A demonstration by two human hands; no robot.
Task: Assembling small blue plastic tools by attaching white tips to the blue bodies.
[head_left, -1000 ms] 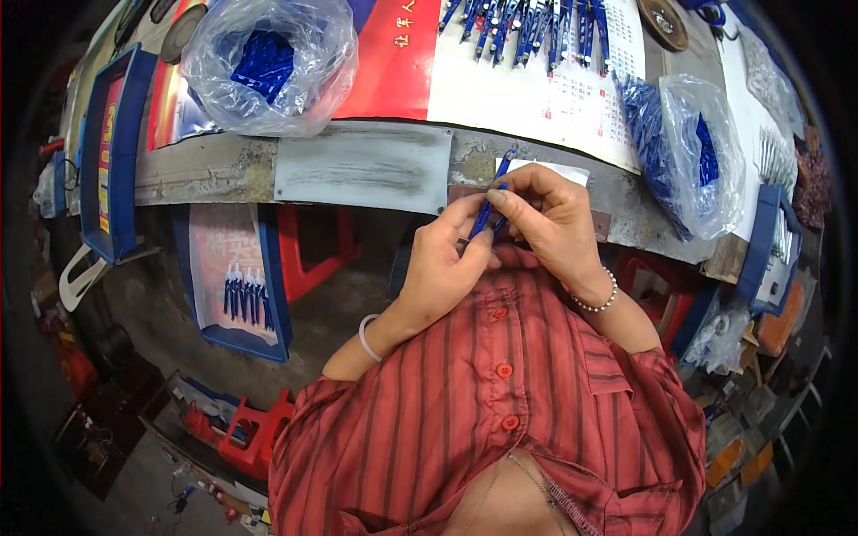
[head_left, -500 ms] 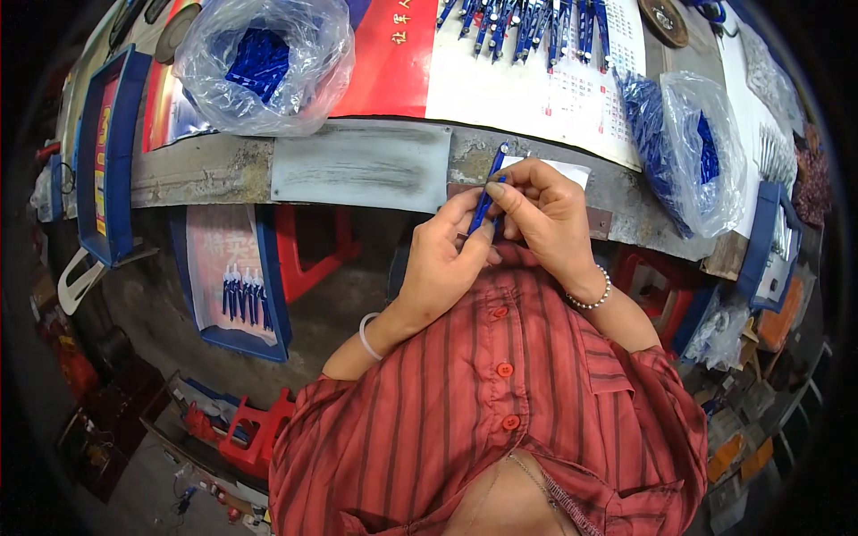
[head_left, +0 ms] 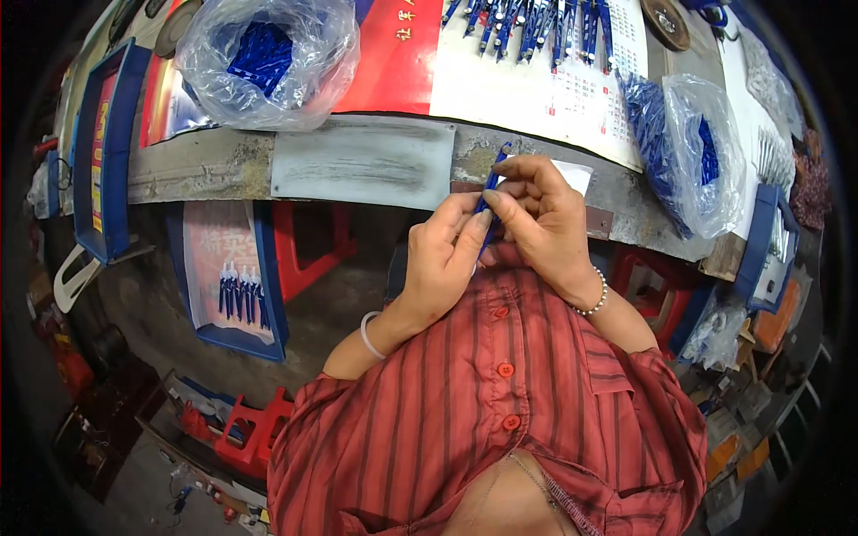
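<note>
A slim blue stick-shaped piece (head_left: 491,182) with a small round silvery end stands slanted between my hands, in front of the bench edge. My left hand (head_left: 441,259) is closed on its lower part, thumb lying along it. Thumb and fingers of my right hand (head_left: 543,223) pinch it higher up, near the round end. Fingers hide part of the piece. Just beyond my right hand, a white paper (head_left: 574,176) lies at the bench edge. Similar blue pieces (head_left: 536,31) with silvery ends lie in a row on a printed sheet (head_left: 500,89) farther back.
Clear plastic bags of blue parts stand on the bench, one (head_left: 308,85) back left, another (head_left: 684,161) at right. A grey plate (head_left: 362,165) covers the front edge. Below left, a blue tray (head_left: 273,313) holds several blue pieces with white tips. Red stools (head_left: 308,255) stand under the bench.
My left thumb has moved up along the blue piece, closer to my right thumb. The piece has shifted slightly to the right. Both hands still hold it.
</note>
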